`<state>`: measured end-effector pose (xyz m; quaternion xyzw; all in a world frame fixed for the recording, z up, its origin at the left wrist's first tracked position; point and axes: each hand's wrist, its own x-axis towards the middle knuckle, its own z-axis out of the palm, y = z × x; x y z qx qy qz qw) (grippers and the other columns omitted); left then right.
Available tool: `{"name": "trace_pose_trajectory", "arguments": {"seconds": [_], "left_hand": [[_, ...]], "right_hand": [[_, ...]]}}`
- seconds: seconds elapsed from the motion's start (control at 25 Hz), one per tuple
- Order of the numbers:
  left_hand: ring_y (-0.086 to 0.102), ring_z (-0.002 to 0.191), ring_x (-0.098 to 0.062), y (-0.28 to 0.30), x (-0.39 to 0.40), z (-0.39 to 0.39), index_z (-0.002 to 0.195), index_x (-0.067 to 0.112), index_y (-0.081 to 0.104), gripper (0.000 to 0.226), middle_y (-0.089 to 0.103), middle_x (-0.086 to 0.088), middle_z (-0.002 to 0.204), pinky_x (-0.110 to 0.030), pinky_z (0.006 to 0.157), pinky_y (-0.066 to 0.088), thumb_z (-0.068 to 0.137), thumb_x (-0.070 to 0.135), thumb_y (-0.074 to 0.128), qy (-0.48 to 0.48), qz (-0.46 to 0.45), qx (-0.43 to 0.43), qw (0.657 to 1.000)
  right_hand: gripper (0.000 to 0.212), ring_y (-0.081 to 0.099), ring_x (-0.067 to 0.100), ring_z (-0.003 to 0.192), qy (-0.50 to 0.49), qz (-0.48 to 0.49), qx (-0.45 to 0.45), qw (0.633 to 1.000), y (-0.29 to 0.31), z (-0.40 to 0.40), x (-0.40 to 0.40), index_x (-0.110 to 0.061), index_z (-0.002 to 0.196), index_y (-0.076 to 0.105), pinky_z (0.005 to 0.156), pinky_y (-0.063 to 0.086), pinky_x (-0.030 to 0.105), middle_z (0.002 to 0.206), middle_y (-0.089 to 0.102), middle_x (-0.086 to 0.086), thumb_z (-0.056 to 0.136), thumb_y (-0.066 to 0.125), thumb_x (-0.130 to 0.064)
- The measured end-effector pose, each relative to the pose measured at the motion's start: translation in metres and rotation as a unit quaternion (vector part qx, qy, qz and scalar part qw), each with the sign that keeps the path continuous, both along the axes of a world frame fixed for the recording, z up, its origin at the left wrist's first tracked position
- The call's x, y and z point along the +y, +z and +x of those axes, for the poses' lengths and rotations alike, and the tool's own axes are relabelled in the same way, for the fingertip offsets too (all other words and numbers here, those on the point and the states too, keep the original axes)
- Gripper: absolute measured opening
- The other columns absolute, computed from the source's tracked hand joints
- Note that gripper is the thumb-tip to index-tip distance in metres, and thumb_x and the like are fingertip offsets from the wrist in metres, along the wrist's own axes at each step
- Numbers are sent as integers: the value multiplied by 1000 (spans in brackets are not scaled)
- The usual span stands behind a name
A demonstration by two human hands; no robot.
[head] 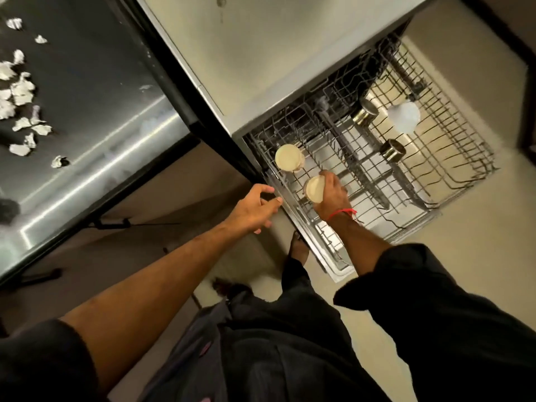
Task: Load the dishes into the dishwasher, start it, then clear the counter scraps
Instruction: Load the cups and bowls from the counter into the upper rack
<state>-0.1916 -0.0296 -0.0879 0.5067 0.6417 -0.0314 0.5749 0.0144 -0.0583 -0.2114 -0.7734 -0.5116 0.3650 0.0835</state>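
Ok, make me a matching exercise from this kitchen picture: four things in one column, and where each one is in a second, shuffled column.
Things:
1. cream cup
2. white bowl
3. paper scraps
4. left hand

Places:
A. on the dark counter
B. far side of the rack, upside down
C. at the rack's near edge, holding nothing
D. gripped by the right hand over the rack

Pairs: 1-D, 2-B, 3-A, 4-C
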Motion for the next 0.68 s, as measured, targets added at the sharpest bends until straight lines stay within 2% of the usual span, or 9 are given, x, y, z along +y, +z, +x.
{"name": "trace_pose_trajectory", "arguments": {"seconds": [0.12, 0.2, 0.36, 0.56, 0.68], "left_hand": [[74, 79, -18, -5, -2, -1, 129, 33, 45, 33, 69, 3, 103, -40, 71, 60, 100, 47, 54, 6, 2, 17, 1000], [74, 80, -18, -7, -2, 2, 130, 31, 46, 34, 69, 1, 103, -39, 69, 60, 100, 45, 54, 13, 7, 21, 1000], [74, 84, -19, -6, -2, 8, 132, 31, 47, 33, 69, 1, 105, -31, 65, 57, 101, 43, 54, 23, 12, 12, 1000], [73, 87, -19, -1, -3, 8, 130, 32, 49, 30, 69, 1, 107, -31, 68, 56, 101, 41, 54, 24, 27, 5, 999], [73, 87, -20, 3, -9, -1, 128, 30, 50, 28, 68, -3, 109, -30, 67, 55, 102, 39, 54, 34, 42, -3, 999]], "right_hand": [[81, 48, 44, 123, 35, -30, -21, 999, -19, 3, 5, -20, 143, 31, 96, 49, 58, 149, 35, 9, 76, 76, -13], [83, 46, 45, 124, 51, -47, -37, 997, -27, 4, 5, -20, 145, 31, 97, 48, 56, 149, 35, 10, 76, 78, -16], [87, 37, 45, 131, 86, -63, -34, 994, -31, 6, 2, -24, 148, 27, 101, 44, 54, 154, 31, 8, 78, 78, -20], [95, 30, 44, 138, 119, -96, -17, 988, -25, 9, 1, -27, 154, 16, 108, 38, 59, 160, 22, 8, 79, 72, -9], [96, 30, 43, 140, 103, -105, -17, 989, -16, 16, -4, -26, 154, 14, 111, 32, 62, 161, 21, 9, 80, 73, -14]]}}
